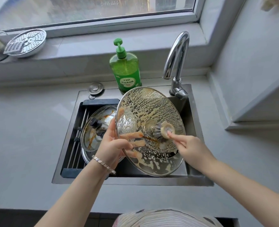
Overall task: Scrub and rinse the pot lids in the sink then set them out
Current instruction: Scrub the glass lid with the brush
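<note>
Scrubbing step: left hand [114,145] clamps rim of large round soapy glass lid [151,110], tilted above dark steel sink [135,181]; right hand [190,149] grips round dark-bristled brush [161,131], pressed just right of that hold. Next, likely: work brown streak [149,138], then rinse.

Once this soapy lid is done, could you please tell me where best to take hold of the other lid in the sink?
Probably by its black knob, coming from above on the left: the stained lid lies tilted with the knob showing, and its surface is streaked with sauce and partly hidden by the left hand.
</note>
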`<state>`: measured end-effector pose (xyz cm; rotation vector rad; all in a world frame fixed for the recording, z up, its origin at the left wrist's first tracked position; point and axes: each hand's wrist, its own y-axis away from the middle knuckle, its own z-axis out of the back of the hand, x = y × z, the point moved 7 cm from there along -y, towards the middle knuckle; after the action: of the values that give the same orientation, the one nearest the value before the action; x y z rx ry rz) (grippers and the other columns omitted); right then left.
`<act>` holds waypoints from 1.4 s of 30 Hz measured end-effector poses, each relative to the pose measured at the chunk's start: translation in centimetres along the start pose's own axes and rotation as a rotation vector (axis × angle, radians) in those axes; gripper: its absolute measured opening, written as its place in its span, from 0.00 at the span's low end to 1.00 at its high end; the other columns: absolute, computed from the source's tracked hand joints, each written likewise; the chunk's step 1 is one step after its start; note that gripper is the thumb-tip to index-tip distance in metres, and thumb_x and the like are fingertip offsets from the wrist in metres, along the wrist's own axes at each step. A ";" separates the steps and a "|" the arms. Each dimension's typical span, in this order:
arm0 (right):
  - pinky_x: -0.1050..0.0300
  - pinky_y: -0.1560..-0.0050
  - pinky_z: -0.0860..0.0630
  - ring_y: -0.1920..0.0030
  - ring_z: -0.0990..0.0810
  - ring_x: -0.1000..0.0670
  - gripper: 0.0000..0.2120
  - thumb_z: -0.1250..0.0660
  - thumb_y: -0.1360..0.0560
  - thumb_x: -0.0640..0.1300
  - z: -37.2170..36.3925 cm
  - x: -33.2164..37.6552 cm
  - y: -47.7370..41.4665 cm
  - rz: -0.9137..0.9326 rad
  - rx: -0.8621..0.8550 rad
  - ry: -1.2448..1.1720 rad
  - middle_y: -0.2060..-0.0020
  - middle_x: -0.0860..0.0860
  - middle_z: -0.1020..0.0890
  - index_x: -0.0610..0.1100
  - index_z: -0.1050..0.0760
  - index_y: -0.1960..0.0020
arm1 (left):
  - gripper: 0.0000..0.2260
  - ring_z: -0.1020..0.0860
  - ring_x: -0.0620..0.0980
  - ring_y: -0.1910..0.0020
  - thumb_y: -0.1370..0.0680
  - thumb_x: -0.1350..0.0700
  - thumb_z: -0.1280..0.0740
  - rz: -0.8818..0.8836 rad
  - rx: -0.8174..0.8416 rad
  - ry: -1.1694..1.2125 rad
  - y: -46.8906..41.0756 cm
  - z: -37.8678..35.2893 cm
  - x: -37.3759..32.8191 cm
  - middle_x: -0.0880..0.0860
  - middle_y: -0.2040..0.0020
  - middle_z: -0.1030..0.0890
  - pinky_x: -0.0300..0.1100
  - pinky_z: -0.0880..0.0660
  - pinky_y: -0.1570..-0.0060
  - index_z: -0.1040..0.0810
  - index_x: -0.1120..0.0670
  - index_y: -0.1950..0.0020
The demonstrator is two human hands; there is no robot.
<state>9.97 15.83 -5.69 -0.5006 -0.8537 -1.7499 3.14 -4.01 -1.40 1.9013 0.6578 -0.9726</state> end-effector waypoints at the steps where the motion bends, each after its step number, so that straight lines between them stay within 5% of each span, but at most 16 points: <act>1: 0.50 0.57 0.23 0.59 0.20 0.45 0.16 0.40 0.22 0.44 0.3 0.0 -0.1 -0.004 -0.008 0.004 0.52 0.50 0.16 0.58 0.26 0.37 | 0.45 0.18 0.65 0.59 0.40 0.75 0.41 0.001 -0.010 0.013 0.1 0.1 0.0 0.69 0.51 0.20 0.50 0.20 0.73 0.36 0.38 0.31; 4: 0.53 0.56 0.25 0.53 0.21 0.43 0.16 0.41 0.21 0.45 3.2 -2.8 -1.8 -0.185 -0.167 0.063 0.47 0.47 0.17 0.57 0.26 0.36 | 0.45 0.18 0.64 0.59 0.40 0.75 0.41 -0.007 -0.028 0.034 0.3 0.0 0.0 0.70 0.51 0.20 0.51 0.21 0.73 0.36 0.38 0.31; 9: 0.61 0.72 0.34 0.73 0.29 0.53 0.17 0.41 0.21 0.44 -0.6 0.9 -0.1 -0.012 0.014 0.004 0.59 0.52 0.16 0.59 0.28 0.36 | 0.43 0.18 0.64 0.61 0.34 0.81 0.45 -0.007 -0.075 0.058 0.0 -0.3 0.4 0.70 0.51 0.20 0.50 0.21 0.75 0.36 0.41 0.31; 11: 0.57 0.60 0.26 0.59 0.21 0.49 0.16 0.41 0.21 0.45 0.7 -1.3 -1.2 -0.108 -0.065 0.016 0.49 0.51 0.16 0.57 0.28 0.35 | 0.43 0.18 0.64 0.61 0.35 0.81 0.44 -0.014 -0.116 0.078 0.1 0.1 0.5 0.70 0.51 0.20 0.48 0.22 0.76 0.37 0.43 0.30; 14: 0.52 0.43 0.30 0.40 0.25 0.42 0.22 0.39 0.22 0.43 3.0 -5.8 -1.9 -0.349 -0.252 -0.145 0.36 0.47 0.25 0.51 0.36 0.28 | 0.43 0.18 0.62 0.62 0.32 0.81 0.47 -0.024 -0.185 0.139 0.2 0.5 0.7 0.68 0.53 0.20 0.50 0.21 0.75 0.43 0.43 0.28; 16: 0.53 0.56 0.24 0.53 0.21 0.45 0.28 0.36 0.24 0.49 1.5 -7.1 -1.4 -0.524 -0.289 -0.470 0.35 0.43 0.27 0.46 0.42 0.27 | 0.42 0.17 0.61 0.62 0.30 0.81 0.49 -0.050 -0.233 0.212 0.2 0.6 0.8 0.65 0.55 0.19 0.51 0.21 0.72 0.45 0.43 0.27; 18: 0.65 0.81 0.36 0.78 0.32 0.56 0.23 0.37 0.25 0.56 -1.0 -6.9 -1.4 -0.637 -0.212 -0.869 0.48 0.39 0.20 0.40 0.31 0.38 | 0.42 0.18 0.62 0.57 0.30 0.81 0.49 -0.074 -0.267 0.263 0.0 0.2 1.0 0.64 0.54 0.18 0.51 0.21 0.68 0.45 0.42 0.27; 20: 0.68 0.87 0.46 0.84 0.42 0.60 0.21 0.39 0.26 0.61 -2.6 -5.9 -1.8 -0.669 -0.152 -1.168 0.59 0.41 0.17 0.43 0.25 0.51 | 0.43 0.19 0.64 0.52 0.30 0.81 0.49 -0.079 -0.288 0.295 -0.1 -0.3 1.3 0.66 0.48 0.20 0.53 0.21 0.66 0.48 0.40 0.26; 22: 0.69 0.86 0.48 0.83 0.43 0.59 0.20 0.37 0.27 0.60 -2.7 -4.3 -2.4 -0.636 -0.140 -1.267 0.52 0.36 0.18 0.43 0.24 0.49 | 0.44 0.20 0.64 0.49 0.29 0.80 0.48 -0.076 -0.299 0.309 -0.4 -0.8 1.9 0.66 0.45 0.22 0.54 0.21 0.62 0.51 0.40 0.26; 26: 0.69 0.86 0.47 0.85 0.36 0.59 0.06 0.34 0.26 0.45 -2.4 -2.7 -3.4 -0.591 -0.083 -1.225 0.62 0.47 0.17 0.43 0.26 0.58 | 0.42 0.20 0.63 0.47 0.28 0.80 0.48 -0.042 -0.282 0.357 -0.5 -1.3 3.7 0.63 0.44 0.21 0.55 0.22 0.55 0.48 0.39 0.28; 29: 0.68 0.84 0.40 0.81 0.31 0.56 0.05 0.33 0.26 0.42 -1.5 -3.0 -3.9 -0.522 -0.054 -1.136 0.69 0.49 0.16 0.42 0.25 0.52 | 0.33 0.21 0.63 0.46 0.27 0.77 0.43 0.009 -0.240 0.373 0.0 -0.9 4.5 0.64 0.42 0.22 0.54 0.21 0.55 0.41 0.46 0.30; 33: 0.67 0.83 0.32 0.79 0.23 0.54 0.03 0.35 0.27 0.36 1.4 -3.3 -3.6 -0.457 -0.035 -1.132 0.74 0.48 0.18 0.41 0.26 0.54 | 0.24 0.19 0.60 0.50 0.27 0.52 0.35 0.132 -0.307 0.119 -0.1 3.6 2.8 0.61 0.47 0.19 0.53 0.21 0.53 0.32 0.57 0.32; 37: 0.66 0.81 0.33 0.75 0.25 0.52 0.05 0.34 0.29 0.36 3.3 -2.6 -3.8 -0.412 0.158 -0.986 0.71 0.46 0.18 0.40 0.26 0.53 | 0.36 0.18 0.58 0.53 0.36 0.39 0.28 0.269 -0.052 -0.110 -0.9 4.9 -0.9 0.61 0.49 0.17 0.51 0.20 0.57 0.30 0.54 0.34; 39: 0.65 0.77 0.33 0.71 0.28 0.50 0.11 0.30 0.33 0.40 3.3 -1.6 -4.0 -0.374 0.293 -0.862 0.69 0.47 0.18 0.42 0.27 0.52 | 0.40 0.19 0.60 0.50 0.46 0.42 0.21 0.359 0.162 -0.207 -0.9 3.3 -1.8 0.62 0.45 0.19 0.52 0.20 0.56 0.27 0.51 0.36; 42: 0.64 0.76 0.28 0.73 0.23 0.54 0.08 0.31 0.29 0.39 3.9 -0.4 -4.6 -0.329 0.261 -0.762 0.70 0.50 0.19 0.42 0.27 0.52 | 0.32 0.20 0.64 0.49 0.35 0.61 0.28 0.364 0.313 -0.211 -1.1 1.9 -1.7 0.66 0.41 0.22 0.58 0.22 0.51 0.29 0.46 0.33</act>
<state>5.46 19.81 -4.80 -0.9109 -1.7557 -1.7004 0.68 -5.27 -1.08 2.0544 0.0295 -1.0601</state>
